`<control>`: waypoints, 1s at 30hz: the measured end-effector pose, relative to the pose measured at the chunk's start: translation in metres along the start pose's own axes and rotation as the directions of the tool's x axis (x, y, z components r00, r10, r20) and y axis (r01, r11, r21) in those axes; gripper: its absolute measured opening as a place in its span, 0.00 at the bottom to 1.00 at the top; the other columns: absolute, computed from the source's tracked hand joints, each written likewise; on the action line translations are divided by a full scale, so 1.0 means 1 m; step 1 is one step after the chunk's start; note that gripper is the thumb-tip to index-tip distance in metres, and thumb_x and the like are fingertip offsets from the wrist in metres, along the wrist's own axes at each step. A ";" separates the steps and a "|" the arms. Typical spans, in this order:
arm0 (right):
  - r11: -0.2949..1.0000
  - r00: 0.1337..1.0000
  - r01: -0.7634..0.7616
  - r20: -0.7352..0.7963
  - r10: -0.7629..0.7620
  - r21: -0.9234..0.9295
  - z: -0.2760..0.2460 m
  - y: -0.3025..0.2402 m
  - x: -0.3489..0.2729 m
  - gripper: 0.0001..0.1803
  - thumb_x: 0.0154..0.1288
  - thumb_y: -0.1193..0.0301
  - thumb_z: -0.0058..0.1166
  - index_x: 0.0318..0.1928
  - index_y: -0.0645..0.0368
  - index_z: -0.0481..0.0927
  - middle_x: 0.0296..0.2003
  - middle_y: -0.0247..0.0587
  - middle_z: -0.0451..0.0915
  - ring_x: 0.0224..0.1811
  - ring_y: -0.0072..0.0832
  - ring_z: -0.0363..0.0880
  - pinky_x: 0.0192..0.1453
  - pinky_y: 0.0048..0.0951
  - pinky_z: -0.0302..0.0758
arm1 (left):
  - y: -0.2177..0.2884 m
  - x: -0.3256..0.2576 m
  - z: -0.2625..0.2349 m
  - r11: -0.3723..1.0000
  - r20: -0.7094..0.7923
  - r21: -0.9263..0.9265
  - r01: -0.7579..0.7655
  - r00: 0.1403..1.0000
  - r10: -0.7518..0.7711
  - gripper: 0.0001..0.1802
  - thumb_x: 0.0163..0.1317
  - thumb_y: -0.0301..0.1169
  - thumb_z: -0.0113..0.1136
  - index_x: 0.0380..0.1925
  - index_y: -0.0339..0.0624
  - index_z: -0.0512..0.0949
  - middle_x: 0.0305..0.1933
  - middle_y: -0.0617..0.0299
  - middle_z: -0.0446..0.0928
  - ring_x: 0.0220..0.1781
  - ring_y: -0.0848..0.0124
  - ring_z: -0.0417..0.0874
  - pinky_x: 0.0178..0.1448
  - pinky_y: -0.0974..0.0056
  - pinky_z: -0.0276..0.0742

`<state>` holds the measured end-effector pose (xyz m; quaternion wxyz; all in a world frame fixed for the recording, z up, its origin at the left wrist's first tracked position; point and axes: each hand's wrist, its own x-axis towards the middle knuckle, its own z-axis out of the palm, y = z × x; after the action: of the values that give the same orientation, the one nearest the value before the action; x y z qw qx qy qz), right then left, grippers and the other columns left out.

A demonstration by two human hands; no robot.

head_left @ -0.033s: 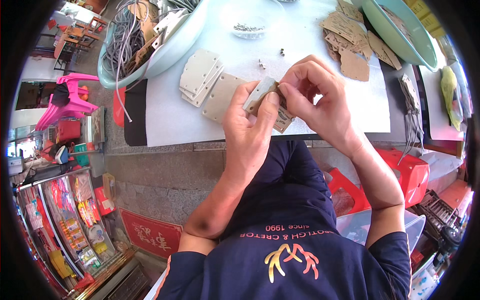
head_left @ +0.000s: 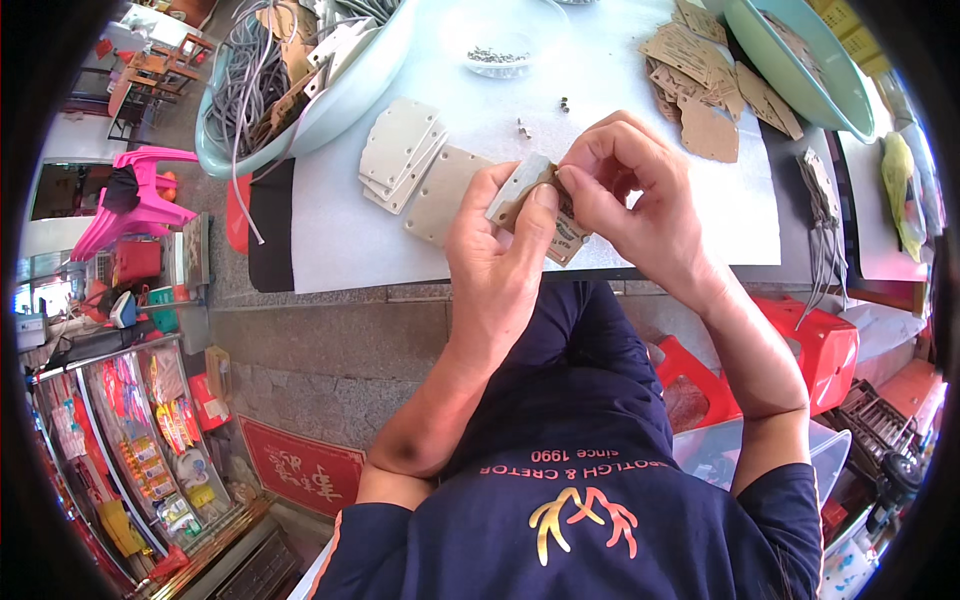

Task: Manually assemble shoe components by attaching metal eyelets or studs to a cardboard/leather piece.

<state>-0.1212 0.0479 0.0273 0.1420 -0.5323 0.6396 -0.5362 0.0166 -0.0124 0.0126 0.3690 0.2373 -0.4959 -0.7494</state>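
Over the table's near edge, my left hand [head_left: 497, 250] is closed around a small flat piece with a pale grey strip [head_left: 518, 188], thumb on top. The thumb and forefinger of my right hand [head_left: 640, 195] pinch together at the piece's right edge; what lies between those fingertips is hidden. Below them shows a tan plate with dark print [head_left: 566, 243], partly covered by my fingers. Close to my left hand lie a beige plate with holes [head_left: 447, 190] and several overlapping pale plates [head_left: 402, 140]. Tiny metal fasteners [head_left: 524, 130] rest beyond my hands.
A clear dish of small fasteners [head_left: 497, 62] stands farther back. At far left is a pale blue basin [head_left: 345, 110] of grey cables and plates. Brown plates [head_left: 700, 75] are piled at right, beside another basin [head_left: 800, 60]. Grey cables [head_left: 822, 240] hang off the right side.
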 end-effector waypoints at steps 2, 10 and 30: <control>0.998 0.999 -0.038 0.018 0.037 0.043 0.000 0.001 0.000 0.06 0.56 0.76 0.62 0.31 0.62 0.77 0.28 0.34 0.75 0.21 0.18 0.72 0.24 0.20 0.70 | 0.001 0.000 0.000 1.000 -0.001 0.006 0.004 1.000 -0.004 0.14 0.69 0.25 0.54 0.52 0.32 0.68 0.41 0.61 0.77 0.40 0.83 0.76 0.39 0.77 0.73; 0.978 0.986 0.164 -0.014 -0.167 -0.127 0.002 -0.002 0.000 0.06 0.56 0.76 0.62 0.31 0.61 0.76 0.30 0.33 0.75 0.22 0.16 0.71 0.25 0.19 0.69 | 0.000 0.001 0.000 1.000 -0.003 0.014 0.003 1.000 -0.003 0.15 0.69 0.26 0.54 0.51 0.31 0.68 0.41 0.60 0.77 0.40 0.82 0.76 0.41 0.76 0.73; 0.989 0.988 -0.148 0.044 0.148 -0.004 0.001 -0.006 -0.002 0.06 0.61 0.74 0.57 0.37 0.63 0.82 0.27 0.32 0.77 0.23 0.12 0.70 0.27 0.18 0.67 | 0.001 0.000 -0.001 0.999 -0.012 0.047 0.010 1.000 -0.009 0.15 0.69 0.26 0.54 0.51 0.31 0.68 0.39 0.62 0.76 0.37 0.84 0.75 0.35 0.77 0.71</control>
<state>-0.1165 0.0497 0.0313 0.1954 -0.4952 0.6741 -0.5120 0.0174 -0.0129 0.0127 0.3625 0.2525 -0.5103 -0.7378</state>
